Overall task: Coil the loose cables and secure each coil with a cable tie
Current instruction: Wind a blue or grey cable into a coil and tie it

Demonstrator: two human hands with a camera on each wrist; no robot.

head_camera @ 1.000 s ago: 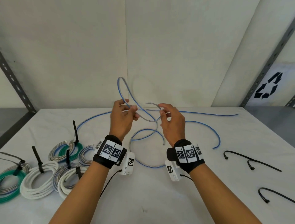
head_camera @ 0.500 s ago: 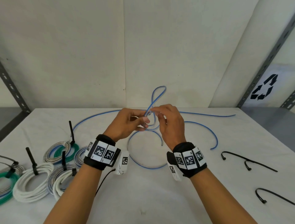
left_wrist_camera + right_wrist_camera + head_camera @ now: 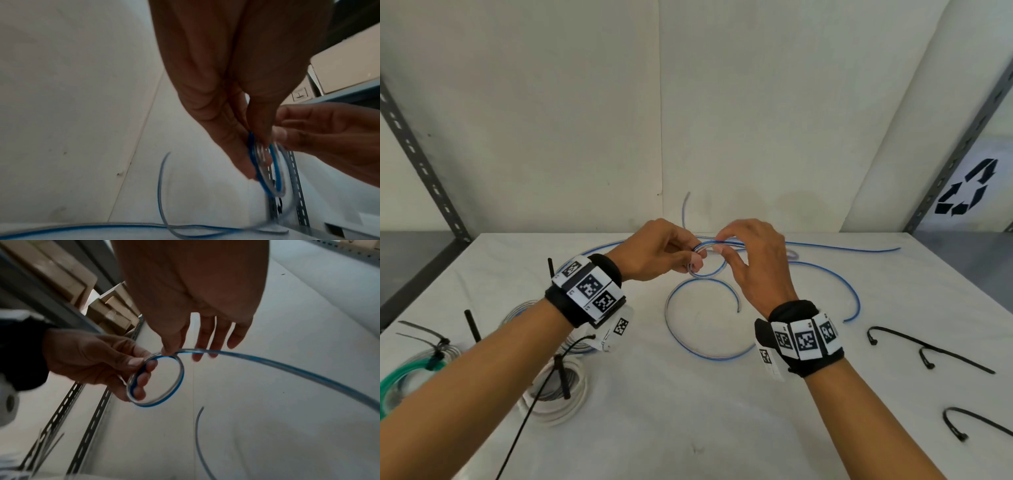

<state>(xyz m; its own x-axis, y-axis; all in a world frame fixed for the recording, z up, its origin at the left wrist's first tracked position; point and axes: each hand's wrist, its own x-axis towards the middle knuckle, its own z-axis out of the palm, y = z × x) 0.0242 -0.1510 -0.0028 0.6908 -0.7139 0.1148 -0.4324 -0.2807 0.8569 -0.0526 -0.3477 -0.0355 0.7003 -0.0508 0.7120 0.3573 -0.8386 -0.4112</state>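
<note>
A thin blue-and-clear cable (image 3: 702,354) sprawls over the white table. Above the table's far middle my left hand (image 3: 690,258) pinches a small coil (image 3: 717,270) of it between thumb and fingers; the coil (image 3: 179,381) shows as a tidy ring in the right wrist view and as an edge-on ring, the coil (image 3: 275,175), in the left wrist view. My right hand (image 3: 717,243) pinches the cable's running strand (image 3: 267,360) at the top of the coil with thumb and forefinger, its other fingers spread. Black cable ties (image 3: 928,349) lie loose at the right.
Finished coils with black ties lie at the left: a white one (image 3: 565,407), a green one (image 3: 400,380). Another loose tie (image 3: 976,419) lies near the right front. The cable's free end (image 3: 685,209) curves up by the back wall. Grey shelf posts (image 3: 424,171) flank the table (image 3: 688,428).
The tall loop that stood above my hands has been laid down onto the small coil. Both hands have come close together and sit slightly lower.
</note>
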